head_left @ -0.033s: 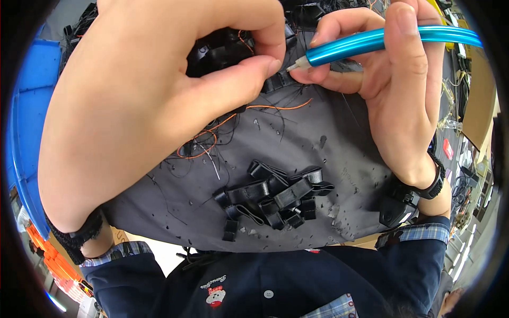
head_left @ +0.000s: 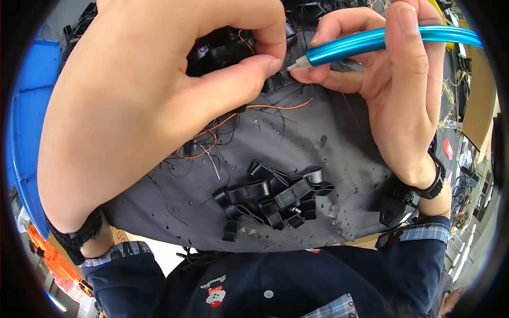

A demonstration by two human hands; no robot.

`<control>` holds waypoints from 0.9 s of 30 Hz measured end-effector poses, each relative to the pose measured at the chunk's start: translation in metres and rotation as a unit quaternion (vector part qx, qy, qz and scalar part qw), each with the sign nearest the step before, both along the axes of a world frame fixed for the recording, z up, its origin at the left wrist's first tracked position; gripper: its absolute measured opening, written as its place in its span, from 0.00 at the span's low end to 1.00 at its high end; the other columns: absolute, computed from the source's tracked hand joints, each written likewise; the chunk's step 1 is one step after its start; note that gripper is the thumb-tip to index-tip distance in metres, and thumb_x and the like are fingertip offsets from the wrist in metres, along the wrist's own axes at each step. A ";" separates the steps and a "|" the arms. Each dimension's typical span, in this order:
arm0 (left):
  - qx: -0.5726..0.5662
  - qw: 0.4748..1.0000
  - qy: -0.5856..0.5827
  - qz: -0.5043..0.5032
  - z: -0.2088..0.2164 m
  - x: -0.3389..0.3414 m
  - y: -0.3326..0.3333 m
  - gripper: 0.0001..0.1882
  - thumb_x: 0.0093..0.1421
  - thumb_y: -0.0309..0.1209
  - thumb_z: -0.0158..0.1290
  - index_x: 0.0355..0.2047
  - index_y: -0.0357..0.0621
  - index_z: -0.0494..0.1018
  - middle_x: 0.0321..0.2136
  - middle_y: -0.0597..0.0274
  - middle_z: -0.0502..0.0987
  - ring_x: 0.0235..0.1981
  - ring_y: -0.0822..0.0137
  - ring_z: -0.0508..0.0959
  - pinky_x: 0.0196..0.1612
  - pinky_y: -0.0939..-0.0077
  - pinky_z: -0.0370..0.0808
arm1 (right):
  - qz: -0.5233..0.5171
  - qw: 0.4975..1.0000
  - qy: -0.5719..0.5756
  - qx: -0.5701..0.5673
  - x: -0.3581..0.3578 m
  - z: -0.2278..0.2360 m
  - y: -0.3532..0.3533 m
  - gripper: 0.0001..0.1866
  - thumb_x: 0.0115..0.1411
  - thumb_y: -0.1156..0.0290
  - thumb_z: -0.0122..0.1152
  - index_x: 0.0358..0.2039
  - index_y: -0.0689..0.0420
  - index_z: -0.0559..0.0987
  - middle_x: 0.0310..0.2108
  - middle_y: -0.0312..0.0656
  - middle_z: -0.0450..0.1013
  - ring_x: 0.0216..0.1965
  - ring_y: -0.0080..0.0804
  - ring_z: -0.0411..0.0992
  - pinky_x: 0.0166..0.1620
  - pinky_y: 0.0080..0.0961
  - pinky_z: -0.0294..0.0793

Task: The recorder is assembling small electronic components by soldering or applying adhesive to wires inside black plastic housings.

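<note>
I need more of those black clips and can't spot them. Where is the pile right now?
In the head view, the pile of black clips lies low and central on the grey mat, near the person's chest, below the orange wire and both hands.

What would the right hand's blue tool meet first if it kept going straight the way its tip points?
The right hand aims the blue tool leftward; its tip sits almost at the left hand's thumb tip and the black part pinched there. The thumb probably comes first, though depth is unclear.
</note>
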State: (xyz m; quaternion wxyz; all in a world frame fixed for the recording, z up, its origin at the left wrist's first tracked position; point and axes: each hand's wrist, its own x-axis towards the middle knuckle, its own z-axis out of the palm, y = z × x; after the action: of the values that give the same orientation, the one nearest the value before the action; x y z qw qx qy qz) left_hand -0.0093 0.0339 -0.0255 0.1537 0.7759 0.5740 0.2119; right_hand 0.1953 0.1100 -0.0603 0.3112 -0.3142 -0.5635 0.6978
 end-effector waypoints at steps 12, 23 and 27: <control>-0.002 1.000 0.006 0.007 0.000 0.004 0.001 0.07 0.41 0.25 0.56 0.24 0.40 0.73 0.23 0.64 0.62 0.25 0.67 0.67 0.29 0.78 0.60 | 0.007 0.999 0.013 -0.044 0.008 -0.001 0.002 0.16 0.65 0.53 0.29 0.41 0.52 0.56 0.25 0.45 0.66 0.19 0.29 0.67 0.28 0.36 0.80; -0.005 1.000 0.013 0.012 0.002 0.001 0.000 0.07 0.42 0.26 0.57 0.24 0.41 0.73 0.23 0.65 0.63 0.26 0.67 0.67 0.30 0.78 0.60 | 0.011 0.996 0.028 -0.086 0.010 -0.002 0.006 0.16 0.65 0.53 0.29 0.41 0.52 0.56 0.26 0.44 0.66 0.19 0.28 0.67 0.28 0.36 0.80; 0.001 1.000 0.019 0.011 0.001 -0.001 0.002 0.07 0.42 0.26 0.57 0.25 0.41 0.73 0.24 0.65 0.63 0.26 0.68 0.67 0.31 0.78 0.60 | 0.011 0.995 0.035 -0.094 0.006 0.000 0.005 0.16 0.65 0.53 0.29 0.41 0.52 0.56 0.26 0.44 0.66 0.19 0.28 0.67 0.28 0.36 0.80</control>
State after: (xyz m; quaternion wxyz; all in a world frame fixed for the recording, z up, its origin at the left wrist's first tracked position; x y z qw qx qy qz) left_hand -0.0104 0.0356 -0.0247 0.1401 0.7734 0.5851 0.1996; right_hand 0.2010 0.1150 -0.0598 0.2924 -0.3108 -0.4876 0.7617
